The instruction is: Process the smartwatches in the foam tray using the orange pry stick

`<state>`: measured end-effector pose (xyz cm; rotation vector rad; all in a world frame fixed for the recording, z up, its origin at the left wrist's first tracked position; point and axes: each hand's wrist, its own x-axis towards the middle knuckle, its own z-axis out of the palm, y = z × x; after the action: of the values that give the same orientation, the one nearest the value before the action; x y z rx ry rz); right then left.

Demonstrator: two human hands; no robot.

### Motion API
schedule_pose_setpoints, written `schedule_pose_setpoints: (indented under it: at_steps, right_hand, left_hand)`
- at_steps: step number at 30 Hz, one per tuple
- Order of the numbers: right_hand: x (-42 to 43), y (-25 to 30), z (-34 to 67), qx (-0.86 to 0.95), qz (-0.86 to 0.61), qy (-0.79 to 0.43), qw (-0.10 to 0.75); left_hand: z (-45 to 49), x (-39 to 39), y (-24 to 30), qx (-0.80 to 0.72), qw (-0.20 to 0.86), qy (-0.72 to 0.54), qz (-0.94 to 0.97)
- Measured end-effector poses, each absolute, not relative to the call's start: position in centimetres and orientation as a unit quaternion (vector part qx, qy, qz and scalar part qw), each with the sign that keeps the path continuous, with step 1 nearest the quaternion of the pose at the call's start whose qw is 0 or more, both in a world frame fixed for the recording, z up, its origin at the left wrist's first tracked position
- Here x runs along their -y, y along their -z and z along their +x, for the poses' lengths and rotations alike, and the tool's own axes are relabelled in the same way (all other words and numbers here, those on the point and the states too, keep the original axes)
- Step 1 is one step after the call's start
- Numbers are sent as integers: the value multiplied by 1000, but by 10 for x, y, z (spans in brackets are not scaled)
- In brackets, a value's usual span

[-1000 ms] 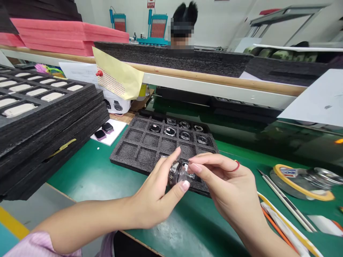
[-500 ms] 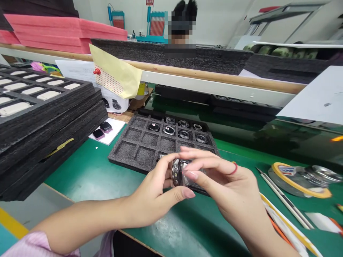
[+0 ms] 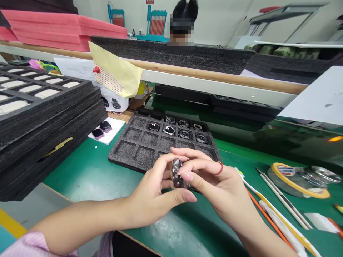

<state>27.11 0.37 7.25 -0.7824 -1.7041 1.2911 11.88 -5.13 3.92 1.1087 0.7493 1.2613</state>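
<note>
Both hands meet over the near edge of a black foam tray (image 3: 139, 144) on the green bench. My left hand (image 3: 158, 191) pinches a round silver watch case (image 3: 176, 173) between thumb and fingers, holding it on edge. My right hand (image 3: 214, 182), with a red band on one finger, closes its fingertips on the case's right face. Several more round watch cases (image 3: 184, 134) lie in the tray's far cells; the near-left cells hold nothing.
A tall stack of black foam trays (image 3: 45, 114) stands at left, with two small dark watches (image 3: 102, 129) on a white card beside it. At right lie thin rods (image 3: 281, 198), a yellow tape roll (image 3: 289, 171) and a metal dish. A person sits behind the shelf.
The hands have closed tighter together. The right fingers slid left over the watch case, and the case turned more on edge. Both hands drifted slightly left.
</note>
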Motion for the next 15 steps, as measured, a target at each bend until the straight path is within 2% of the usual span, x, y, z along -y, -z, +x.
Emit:
schedule_pose_setpoints:
  at_steps: [9,15]
  right_hand:
    - [1,-68,267,688,-301,-493,440]
    - [0,-60,263,633,-275,-553,467]
  left_hand:
    - [119,52,-39,-316,597,-559,480]
    - [119,49,-39,-308,602,-566,472]
